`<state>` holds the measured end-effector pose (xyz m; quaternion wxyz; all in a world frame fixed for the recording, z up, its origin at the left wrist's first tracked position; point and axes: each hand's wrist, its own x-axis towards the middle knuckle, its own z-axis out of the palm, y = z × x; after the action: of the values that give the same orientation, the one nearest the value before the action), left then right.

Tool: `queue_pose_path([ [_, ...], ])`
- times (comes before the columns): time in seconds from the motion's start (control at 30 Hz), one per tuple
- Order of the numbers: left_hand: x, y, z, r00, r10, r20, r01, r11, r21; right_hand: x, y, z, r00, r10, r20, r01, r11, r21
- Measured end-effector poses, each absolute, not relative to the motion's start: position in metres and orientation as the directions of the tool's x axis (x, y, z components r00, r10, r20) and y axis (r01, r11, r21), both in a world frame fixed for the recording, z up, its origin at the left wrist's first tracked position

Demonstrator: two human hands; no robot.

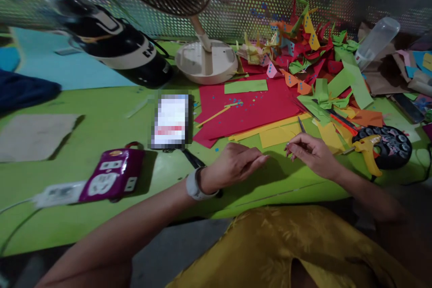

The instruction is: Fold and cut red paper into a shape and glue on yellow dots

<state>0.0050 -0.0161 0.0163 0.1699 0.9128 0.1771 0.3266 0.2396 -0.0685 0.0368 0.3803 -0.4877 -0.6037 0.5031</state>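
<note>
My left hand point(236, 166) rests on the green table point(101, 126), fingers pressed together and pointing right; nothing shows in it. A white watch is on that wrist. My right hand point(312, 153) lies a little to the right, fingers curled in a pinch round a thin metal tool point(301, 125) that sticks up from them. Both hands sit just in front of red paper sheets point(249, 108) and yellow paper sheets point(286, 132).
A pile of folded coloured paper figures point(297, 40) lies at the back right. A yellow glue gun point(369, 150), a dark round tray point(391, 144), a phone point(171, 121), a purple power strip point(113, 175), a fan base point(205, 60) and a black bag point(114, 47) stand around.
</note>
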Motion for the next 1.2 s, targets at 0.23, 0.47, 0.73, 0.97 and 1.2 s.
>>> queue_pose_path([
  [0.23, -0.008, -0.009, 0.003, 0.743, 0.558, 0.368, 0.478, -0.829, 0.292, 0.260, -0.060, 0.024, -0.319, 0.941, 0.116, 0.633, 0.303, -0.712],
  [0.47, -0.013, 0.027, -0.016, 0.602, 0.773, 0.201, 0.773, -0.627, 0.094, 0.256, -0.023, 0.006, -0.439, 0.891, 0.113, 0.875, 0.453, -0.171],
  [0.73, -0.017, 0.044, -0.025, 0.607, 0.780, 0.150, 0.775, -0.623, 0.101, 0.240, 0.012, -0.003, -0.409, 0.906, 0.107, 0.909, 0.395, 0.131],
  [0.97, -0.015, 0.045, -0.019, 0.531, 0.833, 0.155, 0.842, -0.540, 0.020, 0.237, 0.021, -0.005, -0.427, 0.856, 0.293, 0.904, 0.394, 0.167],
  [1.2, -0.012, 0.045, -0.017, 0.496, 0.853, 0.164, 0.857, -0.511, 0.065, 0.230, 0.026, -0.012, -0.597, 0.776, 0.202, 0.802, 0.571, 0.177],
])
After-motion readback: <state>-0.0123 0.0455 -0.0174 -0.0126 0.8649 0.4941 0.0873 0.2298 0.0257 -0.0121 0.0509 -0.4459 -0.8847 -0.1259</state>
